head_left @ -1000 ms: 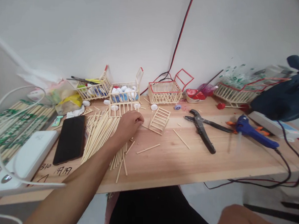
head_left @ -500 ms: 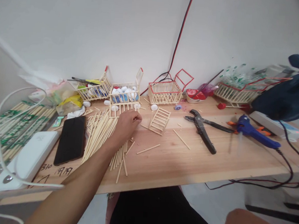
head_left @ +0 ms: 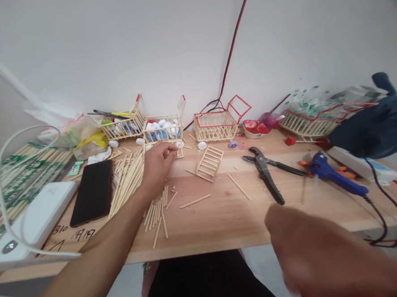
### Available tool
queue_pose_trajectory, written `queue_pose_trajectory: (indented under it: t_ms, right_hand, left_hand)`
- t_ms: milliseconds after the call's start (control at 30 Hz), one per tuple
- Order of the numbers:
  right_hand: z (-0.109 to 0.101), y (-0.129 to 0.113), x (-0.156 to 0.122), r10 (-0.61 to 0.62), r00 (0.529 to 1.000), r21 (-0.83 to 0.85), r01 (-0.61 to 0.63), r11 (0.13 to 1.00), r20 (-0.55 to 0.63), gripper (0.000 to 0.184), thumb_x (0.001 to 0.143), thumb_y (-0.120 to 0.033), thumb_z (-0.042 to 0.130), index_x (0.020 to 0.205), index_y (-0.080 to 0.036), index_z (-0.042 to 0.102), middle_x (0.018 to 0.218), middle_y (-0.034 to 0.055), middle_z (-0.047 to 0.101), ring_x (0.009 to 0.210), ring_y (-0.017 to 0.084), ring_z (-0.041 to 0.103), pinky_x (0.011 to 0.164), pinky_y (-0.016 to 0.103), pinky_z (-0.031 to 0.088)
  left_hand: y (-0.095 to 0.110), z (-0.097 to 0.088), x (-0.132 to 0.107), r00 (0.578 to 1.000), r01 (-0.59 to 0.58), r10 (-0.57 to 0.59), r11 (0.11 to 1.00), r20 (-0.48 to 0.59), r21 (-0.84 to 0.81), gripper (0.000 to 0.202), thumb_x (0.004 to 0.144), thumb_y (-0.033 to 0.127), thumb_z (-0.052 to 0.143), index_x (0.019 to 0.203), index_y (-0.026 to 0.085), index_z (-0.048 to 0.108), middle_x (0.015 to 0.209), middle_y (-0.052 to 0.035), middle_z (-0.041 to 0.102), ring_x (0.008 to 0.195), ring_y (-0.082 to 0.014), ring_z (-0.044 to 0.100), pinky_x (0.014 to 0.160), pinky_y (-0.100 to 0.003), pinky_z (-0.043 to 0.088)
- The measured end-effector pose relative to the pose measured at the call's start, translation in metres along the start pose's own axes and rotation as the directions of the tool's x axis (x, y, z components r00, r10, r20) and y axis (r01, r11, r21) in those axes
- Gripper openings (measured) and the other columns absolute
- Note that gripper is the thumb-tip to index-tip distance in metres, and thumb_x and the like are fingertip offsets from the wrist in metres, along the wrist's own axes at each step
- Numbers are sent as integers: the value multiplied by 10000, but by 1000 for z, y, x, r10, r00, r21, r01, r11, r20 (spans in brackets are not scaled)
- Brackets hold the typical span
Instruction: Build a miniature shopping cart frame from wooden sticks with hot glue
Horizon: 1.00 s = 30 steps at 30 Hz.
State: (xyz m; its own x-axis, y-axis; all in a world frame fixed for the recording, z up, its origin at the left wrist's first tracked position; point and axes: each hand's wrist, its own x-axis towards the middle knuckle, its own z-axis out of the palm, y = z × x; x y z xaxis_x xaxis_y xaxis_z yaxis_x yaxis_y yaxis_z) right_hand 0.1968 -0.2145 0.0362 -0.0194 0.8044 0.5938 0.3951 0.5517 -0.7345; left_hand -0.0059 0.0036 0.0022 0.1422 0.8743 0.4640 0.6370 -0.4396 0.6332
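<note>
My left hand is over the table in front of a small stick cart filled with white and blue wheels. Its thumb and fingers are drawn together, and what they hold, if anything, is hidden. Part of a stick frame shows just beyond the fingertips. To its right lies a ladder-like stick frame. Beneath and beside the left wrist are a pile of thin wooden sticks and short cut sticks. My right hand, smeared by motion, hovers at the table's front edge near the pliers.
A blue glue gun with a cord and a white power strip are at the right. Red-trimmed stick cart and red paint dish stand by the wall. Phone, white power bank and bagged sticks lie left.
My right hand has risen from the lower right to the table's front edge. My left hand has shifted slightly left and away from me, over the stick frame by the cart.
</note>
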Motion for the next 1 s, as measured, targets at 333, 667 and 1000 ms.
queue_pose_trajectory:
  t_ms: [333, 667, 1000]
  right_hand:
    - [-7, 102, 61, 239, 970, -467, -235, 853, -50, 189, 855, -336, 584, 945, -225, 709, 864, 36, 708, 671, 160, 592, 608, 299, 450]
    - [30, 116, 64, 337, 937, -422, -272, 865, 87, 113, 816, -284, 597, 868, -204, 659, 794, 23, 666, 711, 164, 597, 673, 295, 450]
    - [40, 118, 65, 357, 928, -434, -279, 857, 107, 158, 820, -351, 613, 758, -206, 622, 666, -10, 613, 610, 142, 525, 589, 269, 383]
  left_hand:
    - [-7, 10, -2, 987, -76, 81, 996, 136, -44, 133, 781, 140, 583, 826, 181, 701, 834, -19, 694, 732, -144, 587, 720, -274, 452]
    - [1, 16, -8, 928, -154, 157, 987, 337, -36, 154, 735, 93, 621, 843, 170, 701, 869, -31, 716, 809, -170, 617, 828, -328, 472]
    - [3, 18, -9, 889, -124, 160, 986, 430, -110, 232, 711, 92, 608, 912, 167, 694, 857, -27, 715, 784, -160, 631, 768, -296, 493]
